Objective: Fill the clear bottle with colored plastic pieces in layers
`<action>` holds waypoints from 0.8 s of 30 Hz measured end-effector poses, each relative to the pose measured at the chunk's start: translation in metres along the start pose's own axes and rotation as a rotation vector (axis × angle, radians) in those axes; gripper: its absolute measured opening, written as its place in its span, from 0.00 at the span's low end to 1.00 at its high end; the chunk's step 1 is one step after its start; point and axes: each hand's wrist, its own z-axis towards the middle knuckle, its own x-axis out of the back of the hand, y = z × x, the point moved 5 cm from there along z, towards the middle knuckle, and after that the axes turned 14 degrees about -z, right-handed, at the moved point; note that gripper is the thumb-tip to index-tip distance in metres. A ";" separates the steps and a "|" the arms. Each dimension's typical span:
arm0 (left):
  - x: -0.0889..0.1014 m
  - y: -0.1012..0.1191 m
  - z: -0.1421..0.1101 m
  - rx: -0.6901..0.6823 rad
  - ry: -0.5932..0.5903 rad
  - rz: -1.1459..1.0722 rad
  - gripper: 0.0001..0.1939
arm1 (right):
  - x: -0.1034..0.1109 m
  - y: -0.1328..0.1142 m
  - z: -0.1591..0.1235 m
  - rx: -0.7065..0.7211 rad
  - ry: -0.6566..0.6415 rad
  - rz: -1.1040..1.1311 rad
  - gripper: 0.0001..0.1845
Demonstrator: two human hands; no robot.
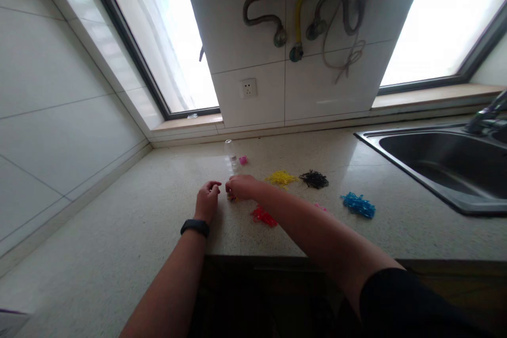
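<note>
My left hand (207, 199), with a black band on its wrist, rests on the speckled countertop (119, 243) with fingers curled into a pinch. My right hand (241, 187) sits right beside it, fingers closed on something small that I cannot make out. Just behind the hands stands a small clear bottle (231, 157) with a pink cap (243, 160) next to it. Small piles of coloured bits lie to the right: red (263, 216) under my right forearm, yellow (281, 178), black (314, 179) and blue (358, 205).
A steel sink (443, 166) with a tap (485, 116) is set into the counter at the right. A tiled wall with a socket (248, 87) and hoses (301, 16) rises behind, between two windows. The counter's front edge runs below my arms.
</note>
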 end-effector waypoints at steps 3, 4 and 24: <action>0.000 -0.001 0.001 0.000 -0.001 -0.008 0.17 | -0.003 0.004 0.002 -0.043 0.012 0.008 0.15; 0.000 -0.001 0.001 -0.001 -0.002 -0.010 0.17 | -0.004 0.005 0.002 -0.060 0.017 0.011 0.15; -0.002 -0.005 0.000 0.008 -0.012 0.016 0.17 | 0.013 0.048 -0.041 -0.042 0.206 0.321 0.11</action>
